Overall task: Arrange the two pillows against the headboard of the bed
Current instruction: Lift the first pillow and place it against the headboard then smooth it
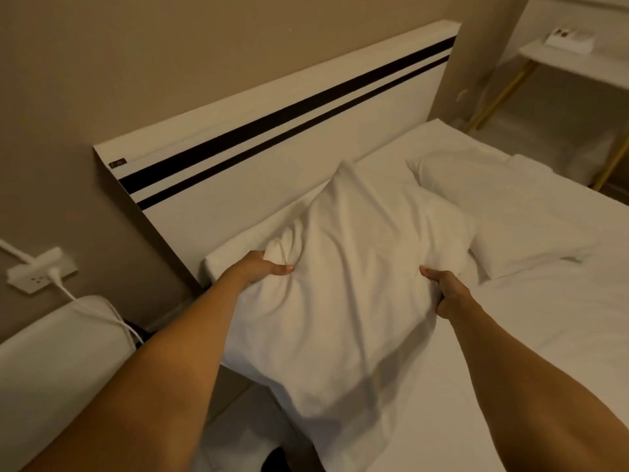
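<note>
From the head camera, you have the near pillow (343,284) lifted over the bed's near corner, your left hand (258,270) and right hand (446,294) each bunching a side of it, fingers (284,268) clamped shut on the fabric. Its far corner points toward the headboard (272,158) but stands apart from it. Carry it forward, set its long edge against the board, then flatten it beside the second pillow (493,212), which lies further along, near the headboard and askew. The mattress sheet (544,335) is smooth and white. A wall socket (37,272) with a plugged cable sits on the beige wall to your left.
</note>
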Demonstrator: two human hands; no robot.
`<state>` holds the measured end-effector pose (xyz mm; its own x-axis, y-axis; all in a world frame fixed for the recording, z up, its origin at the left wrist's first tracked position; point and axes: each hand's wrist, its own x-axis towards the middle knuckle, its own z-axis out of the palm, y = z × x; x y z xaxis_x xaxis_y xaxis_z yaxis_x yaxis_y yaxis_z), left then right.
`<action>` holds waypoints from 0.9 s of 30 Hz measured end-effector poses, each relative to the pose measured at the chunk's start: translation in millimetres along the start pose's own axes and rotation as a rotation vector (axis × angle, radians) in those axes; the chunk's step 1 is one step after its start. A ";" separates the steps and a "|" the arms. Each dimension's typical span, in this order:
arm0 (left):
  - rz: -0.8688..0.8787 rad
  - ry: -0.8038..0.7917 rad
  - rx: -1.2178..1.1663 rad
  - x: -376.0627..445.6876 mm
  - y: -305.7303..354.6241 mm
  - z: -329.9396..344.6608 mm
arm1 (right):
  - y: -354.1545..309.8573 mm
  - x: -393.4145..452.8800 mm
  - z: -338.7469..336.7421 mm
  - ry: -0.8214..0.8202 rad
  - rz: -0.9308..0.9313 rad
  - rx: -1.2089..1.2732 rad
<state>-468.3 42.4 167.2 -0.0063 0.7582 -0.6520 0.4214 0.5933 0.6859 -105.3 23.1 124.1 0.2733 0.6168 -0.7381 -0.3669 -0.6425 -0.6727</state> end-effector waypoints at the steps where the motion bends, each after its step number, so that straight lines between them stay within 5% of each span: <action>1: 0.000 -0.004 0.007 7.6 1.1 -12.5 | -0.7 3.8 13.2 0.004 0.002 0.010; 16: 0.064 0.031 0.051 134.2 22.9 -108.2 | -3.7 85.3 140.5 0.056 0.033 0.088; 27: 0.018 0.016 0.051 298.6 49.7 -116.5 | -26.7 244.0 191.7 0.057 0.082 0.099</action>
<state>-554.9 329.8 44.2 -0.0120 0.7733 -0.6340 0.4671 0.5649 0.6802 -199.2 277.9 -28.4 0.2875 0.5357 -0.7940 -0.4753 -0.6399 -0.6039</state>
